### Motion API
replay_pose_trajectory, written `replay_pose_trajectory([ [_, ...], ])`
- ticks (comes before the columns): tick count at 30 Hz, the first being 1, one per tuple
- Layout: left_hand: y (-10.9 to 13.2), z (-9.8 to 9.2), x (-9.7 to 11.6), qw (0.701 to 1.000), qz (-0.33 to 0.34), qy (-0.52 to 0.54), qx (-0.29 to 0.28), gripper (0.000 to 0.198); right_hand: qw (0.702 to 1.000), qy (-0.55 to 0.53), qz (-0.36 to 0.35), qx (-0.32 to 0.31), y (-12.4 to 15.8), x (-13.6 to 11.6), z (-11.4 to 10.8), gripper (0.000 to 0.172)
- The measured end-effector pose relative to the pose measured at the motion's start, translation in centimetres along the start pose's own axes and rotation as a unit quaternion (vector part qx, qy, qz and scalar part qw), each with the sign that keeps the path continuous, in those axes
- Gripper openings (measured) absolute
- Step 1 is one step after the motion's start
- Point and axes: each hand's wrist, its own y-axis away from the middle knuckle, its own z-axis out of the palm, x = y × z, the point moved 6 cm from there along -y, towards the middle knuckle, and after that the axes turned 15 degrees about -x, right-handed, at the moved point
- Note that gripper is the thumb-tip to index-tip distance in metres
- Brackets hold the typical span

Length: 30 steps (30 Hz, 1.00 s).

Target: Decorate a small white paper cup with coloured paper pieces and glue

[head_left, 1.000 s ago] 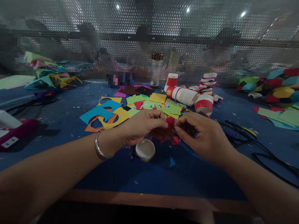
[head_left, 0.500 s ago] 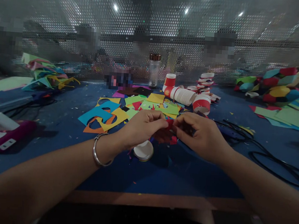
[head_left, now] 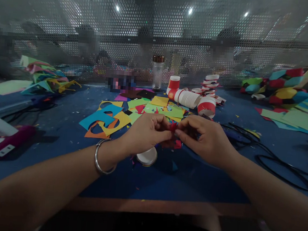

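My left hand (head_left: 144, 132), with a silver bangle on its wrist, and my right hand (head_left: 205, 139) meet over the blue table (head_left: 191, 182). Both pinch a small piece of red paper (head_left: 173, 127) between fingertips and thumbs. Red paper scraps (head_left: 177, 144) lie just beneath the hands. A round white lid (head_left: 147, 156) rests on the table below my left hand. Cut sheets of coloured paper (head_left: 111, 117) lie beyond the hands.
Red-and-white paper cups (head_left: 189, 98) and a clear jar (head_left: 157, 73) stand at the back. Black cables (head_left: 273, 160) run at the right. A purple-and-white device (head_left: 2, 142) lies at the left. Paper piles (head_left: 291, 94) sit at both far sides. A perforated screen (head_left: 160, 41) closes the back.
Both hands stay together on the red paper; the fingers have shifted slightly, pressing it closer. The view has drifted a little.
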Motion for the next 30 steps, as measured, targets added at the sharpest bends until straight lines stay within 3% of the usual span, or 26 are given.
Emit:
replay_pose_trajectory([
  [9,-0.14,-0.26,-0.15,0.999,0.032,0.029,-0.018,0.020,0.999,-0.035,0.020,0.005,-0.11,0.15,-0.27,0.009],
  [21,-0.46,0.19,-0.37,0.994,0.040,0.072,-0.072,0.016,0.981,-0.179,0.057,-0.043,-0.40,0.67,0.30,0.017],
  [30,0.08,0.46,0.38,0.993,0.081,0.008,-0.085,0.026,0.968,-0.237,0.052,-0.067,-0.44,0.45,0.38,0.015],
])
